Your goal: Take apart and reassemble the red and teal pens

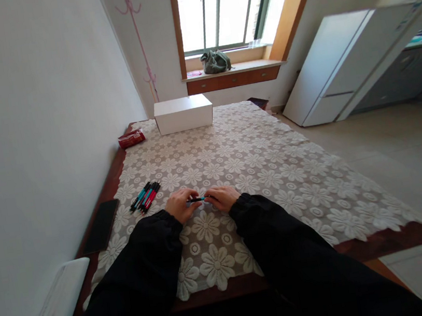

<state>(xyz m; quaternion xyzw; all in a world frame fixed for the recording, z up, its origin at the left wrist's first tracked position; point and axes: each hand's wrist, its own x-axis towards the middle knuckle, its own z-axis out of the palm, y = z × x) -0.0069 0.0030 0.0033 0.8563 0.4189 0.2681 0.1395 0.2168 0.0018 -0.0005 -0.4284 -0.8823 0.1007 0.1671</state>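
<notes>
Slim black-and-teal plastic-looking pen (196,200) is btwn both hands, over the cream floral lace cloth (217,266) at the near side of the dark-brown bench (396,243), right of a loose pile of black, teal & red pens (151,195). Left hand (181,204) pinches its left end, right hand (222,197) its right. Best handling, IMO: light grips, wrists steady, both ends in line, no bending. Long axis runs left-right, approx. parallel to bench's near edge; can't tell which end's the tip, fingers cover both.
</notes>
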